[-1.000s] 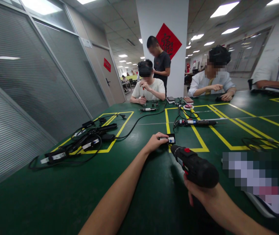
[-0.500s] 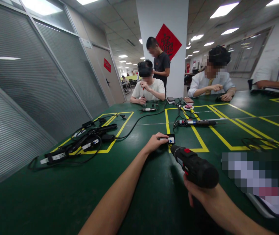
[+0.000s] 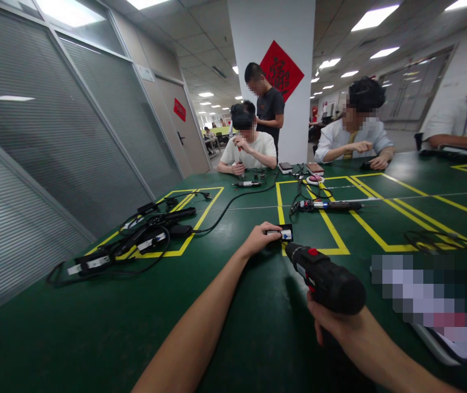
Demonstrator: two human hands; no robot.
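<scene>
- Two hands engaged: your right hand [image 3: 331, 319] is wrapped round the handle of the black drill [image 3: 331, 281]; trigger finger hidden, can't tell if it squeezes
- Your left hand [image 3: 261, 239] has its fingertips closed on the small black part [image 3: 286, 234], white and blue inside; thumb hard to make out
- That small black part lies on the green table [image 3: 258, 322] by the yellow tape [image 3: 319, 251], just ahead of the chuck; contact with the tip too small to tell
- Risk: tip skids into your left fingertips, probably if you push at a slant
- Risk: small black part twists loose if your hold is too light for the torque
- Further out, black cable [image 3: 225, 209] runs to the tool bundle [image 3: 151, 232]; snagging it could drag that
</scene>
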